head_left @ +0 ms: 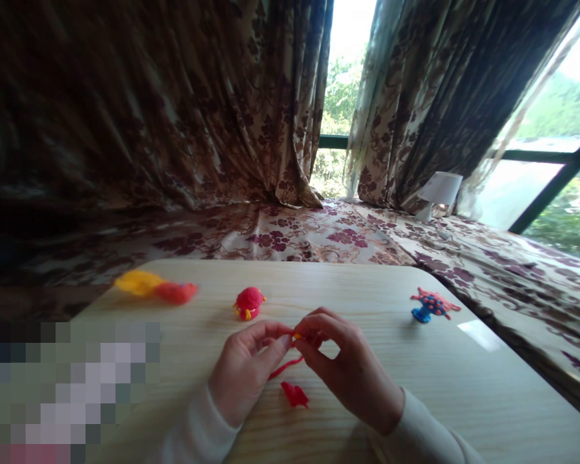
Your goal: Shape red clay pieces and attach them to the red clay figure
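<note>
My left hand (244, 374) and my right hand (350, 364) meet over the table, fingertips pinched together. Between them shows a tiny yellow piece of modelling clay (297, 336) with a bit of red next to it. A thin red clay strand (287, 367) runs below the fingertips and passes behind my left hand; whether it joins the pinched piece I cannot tell. Just under the hands lies a flat, torn-looking red piece of clay (294, 395). Beyond them sits a round red clay model (249, 301) with small yellow parts around its lower edge.
Yellow clay (139, 283) and a red clay lump (178, 292) lie at the table's far left. On the right stands a blue clay model (421, 314) with a red, spiky top. A white lamp (441, 188) is behind the wooden table (367, 283), near the curtains.
</note>
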Demonstrator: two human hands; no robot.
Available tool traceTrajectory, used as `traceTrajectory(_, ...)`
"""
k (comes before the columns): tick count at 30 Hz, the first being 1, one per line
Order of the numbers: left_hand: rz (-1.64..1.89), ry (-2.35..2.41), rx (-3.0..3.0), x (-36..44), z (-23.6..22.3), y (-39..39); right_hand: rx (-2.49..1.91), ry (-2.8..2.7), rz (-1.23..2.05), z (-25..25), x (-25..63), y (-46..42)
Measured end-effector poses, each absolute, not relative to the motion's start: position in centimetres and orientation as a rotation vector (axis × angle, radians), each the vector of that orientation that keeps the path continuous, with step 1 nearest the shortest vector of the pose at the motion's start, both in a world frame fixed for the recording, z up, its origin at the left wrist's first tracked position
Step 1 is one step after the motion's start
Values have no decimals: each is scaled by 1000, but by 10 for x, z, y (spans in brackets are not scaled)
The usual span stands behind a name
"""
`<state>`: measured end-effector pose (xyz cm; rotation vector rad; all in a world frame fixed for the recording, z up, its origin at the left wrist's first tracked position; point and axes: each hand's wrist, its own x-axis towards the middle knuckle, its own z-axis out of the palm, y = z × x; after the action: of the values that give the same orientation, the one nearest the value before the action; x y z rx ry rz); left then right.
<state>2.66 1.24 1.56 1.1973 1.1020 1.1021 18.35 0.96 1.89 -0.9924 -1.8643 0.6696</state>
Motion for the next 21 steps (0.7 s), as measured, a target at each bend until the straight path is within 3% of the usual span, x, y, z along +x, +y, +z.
traceTrajectory(21, 1115, 1103, 1232, 25, 15, 12, -994, -1859, 676, 17, 183, 11)
